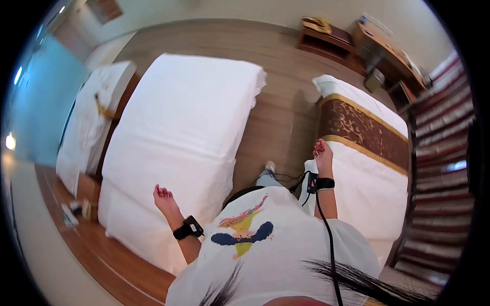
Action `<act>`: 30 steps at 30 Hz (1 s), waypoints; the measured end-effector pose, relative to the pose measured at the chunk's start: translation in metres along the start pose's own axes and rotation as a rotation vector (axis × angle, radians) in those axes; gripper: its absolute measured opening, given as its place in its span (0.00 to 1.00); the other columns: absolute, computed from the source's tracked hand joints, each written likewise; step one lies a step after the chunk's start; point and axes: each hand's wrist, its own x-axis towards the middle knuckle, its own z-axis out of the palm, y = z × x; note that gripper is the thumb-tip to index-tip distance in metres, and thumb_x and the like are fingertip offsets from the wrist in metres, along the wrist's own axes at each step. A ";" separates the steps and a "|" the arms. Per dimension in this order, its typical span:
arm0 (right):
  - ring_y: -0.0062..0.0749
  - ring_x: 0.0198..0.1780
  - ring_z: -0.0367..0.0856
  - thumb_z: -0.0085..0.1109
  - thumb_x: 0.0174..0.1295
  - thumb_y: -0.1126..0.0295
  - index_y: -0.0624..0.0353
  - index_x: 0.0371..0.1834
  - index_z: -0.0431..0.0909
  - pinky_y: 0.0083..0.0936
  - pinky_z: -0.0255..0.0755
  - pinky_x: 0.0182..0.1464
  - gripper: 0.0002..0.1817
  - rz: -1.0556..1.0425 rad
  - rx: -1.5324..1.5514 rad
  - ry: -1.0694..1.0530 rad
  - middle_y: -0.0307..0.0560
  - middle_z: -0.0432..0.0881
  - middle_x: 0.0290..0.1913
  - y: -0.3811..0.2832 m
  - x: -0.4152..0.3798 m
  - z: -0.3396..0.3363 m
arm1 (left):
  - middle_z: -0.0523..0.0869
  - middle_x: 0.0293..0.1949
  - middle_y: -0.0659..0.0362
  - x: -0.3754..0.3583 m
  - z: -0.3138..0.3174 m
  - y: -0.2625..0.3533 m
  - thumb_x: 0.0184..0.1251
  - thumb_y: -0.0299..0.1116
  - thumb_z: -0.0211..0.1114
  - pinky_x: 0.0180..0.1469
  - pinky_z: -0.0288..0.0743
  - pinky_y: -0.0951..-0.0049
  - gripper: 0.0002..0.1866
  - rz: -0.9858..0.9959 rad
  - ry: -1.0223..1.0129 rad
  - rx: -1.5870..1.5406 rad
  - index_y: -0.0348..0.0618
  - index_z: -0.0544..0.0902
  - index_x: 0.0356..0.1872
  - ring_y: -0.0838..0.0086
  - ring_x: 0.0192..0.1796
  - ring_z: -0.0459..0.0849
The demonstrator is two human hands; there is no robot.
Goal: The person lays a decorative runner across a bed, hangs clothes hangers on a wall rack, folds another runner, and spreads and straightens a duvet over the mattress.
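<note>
My left hand [166, 198] is over the white sheet of the middle bed [178, 112], its fingers loosely curled and nothing visible in them. Over by the right bed [362, 194], my right hand [322, 152] has its palm up and fingers half curled, with no object showing in it. A brown and gold runner [357, 125] lies across that right bed, just beyond my right hand. Each wrist wears a black strap with a small device. A black cable runs from the right one down over my white shirt.
A wooden floor strip [270, 117] separates the two beds. Another white bed [92, 117] stands at the left. At the back right are a low wooden bench [326, 43], a desk [390, 48] and a bin [374, 80]. Striped curtains [439, 183] hang at the right.
</note>
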 end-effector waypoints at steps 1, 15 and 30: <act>0.18 0.23 0.68 0.48 0.51 0.67 0.54 0.30 0.72 0.17 0.61 0.27 0.06 -0.056 0.045 0.036 0.32 0.71 0.22 -0.013 -0.002 -0.004 | 0.69 0.19 0.68 0.004 0.022 -0.008 0.54 0.34 0.50 0.27 0.59 0.84 0.08 -0.012 -0.052 0.014 0.43 0.73 0.32 0.84 0.25 0.68; 0.18 0.20 0.66 0.45 0.53 0.70 0.56 0.29 0.71 0.17 0.60 0.24 0.05 -0.350 0.548 0.175 0.33 0.67 0.17 -0.191 0.117 -0.071 | 0.70 0.20 0.68 0.030 0.351 -0.155 0.55 0.34 0.49 0.29 0.57 0.84 0.08 0.050 -0.416 0.394 0.42 0.74 0.30 0.84 0.27 0.69; 0.18 0.19 0.63 0.46 0.51 0.70 0.55 0.28 0.70 0.16 0.59 0.23 0.04 -0.189 0.560 0.421 0.33 0.69 0.19 -0.233 0.338 0.002 | 0.71 0.18 0.69 0.135 0.584 -0.333 0.55 0.35 0.49 0.27 0.55 0.84 0.08 0.049 -0.557 0.790 0.45 0.75 0.28 0.86 0.25 0.68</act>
